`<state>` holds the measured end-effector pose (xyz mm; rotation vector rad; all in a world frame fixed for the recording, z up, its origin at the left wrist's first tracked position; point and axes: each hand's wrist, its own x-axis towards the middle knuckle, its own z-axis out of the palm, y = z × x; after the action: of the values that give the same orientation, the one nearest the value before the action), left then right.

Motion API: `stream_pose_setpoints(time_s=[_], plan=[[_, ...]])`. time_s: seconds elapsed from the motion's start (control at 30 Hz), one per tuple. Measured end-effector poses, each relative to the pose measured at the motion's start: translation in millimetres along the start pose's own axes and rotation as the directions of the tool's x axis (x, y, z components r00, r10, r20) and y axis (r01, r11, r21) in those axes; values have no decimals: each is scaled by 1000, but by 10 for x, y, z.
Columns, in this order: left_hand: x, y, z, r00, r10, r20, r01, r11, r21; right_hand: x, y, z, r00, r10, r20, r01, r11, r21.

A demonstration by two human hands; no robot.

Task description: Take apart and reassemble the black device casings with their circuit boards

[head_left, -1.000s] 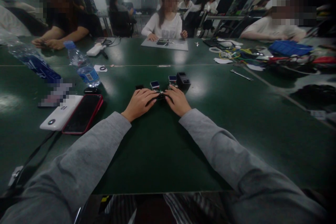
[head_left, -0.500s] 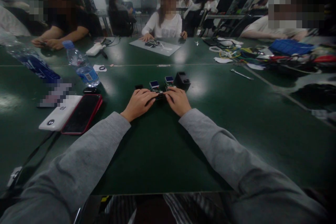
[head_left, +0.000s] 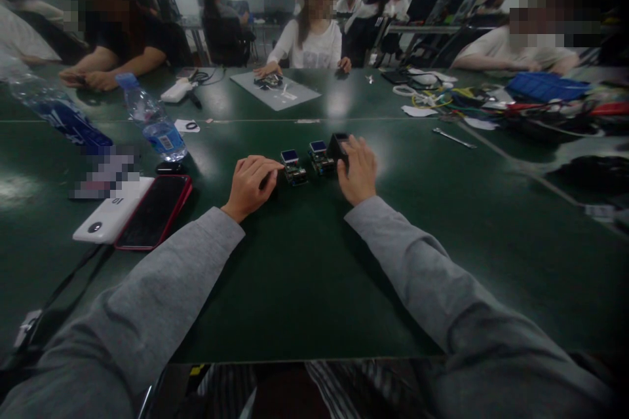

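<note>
Two small green circuit boards with little screens stand side by side mid-table. My left hand point(head_left: 251, 186) is beside the left board point(head_left: 294, 170), its index fingertip at that board's edge and its thumb apart; nothing shows in its grasp. My right hand point(head_left: 360, 171) has its fingers spread and slightly blurred over the black box-shaped case point(head_left: 339, 143), covering the case's right part. Between the case and the left board sits the right board point(head_left: 321, 158), with neither hand on it.
To the left are a red-cased phone point(head_left: 154, 211), a white power bank point(head_left: 114, 209) and a water bottle point(head_left: 152, 119). A wrench point(head_left: 454, 138) and a heap of cables point(head_left: 472, 101) lie right. Opposite, a person point(head_left: 309, 39) touches a grey sheet point(head_left: 299, 99).
My hands have separated from the left board's near end. The right hand moved right to the black case, the left slightly left. The small black piece at left is now hidden. The grey sheet shifted left.
</note>
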<state>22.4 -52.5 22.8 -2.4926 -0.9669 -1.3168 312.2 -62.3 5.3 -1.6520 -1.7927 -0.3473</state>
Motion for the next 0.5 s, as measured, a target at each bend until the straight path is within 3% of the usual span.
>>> stream_pose_setpoints(time_s=[0.13,0.3,0.5], plan=[[-5,-282,-29,998,-53,23,51,997,64,5,198,116,988,107,115,-108,994,8],[-48,-536,8,965,-249,-79,257,962,97,7,150,86,993,80,83,-81,997,12],[-113,-620,110,955,-275,114,254,952,169,27,77,-20,993,116,27,-114,992,-49]])
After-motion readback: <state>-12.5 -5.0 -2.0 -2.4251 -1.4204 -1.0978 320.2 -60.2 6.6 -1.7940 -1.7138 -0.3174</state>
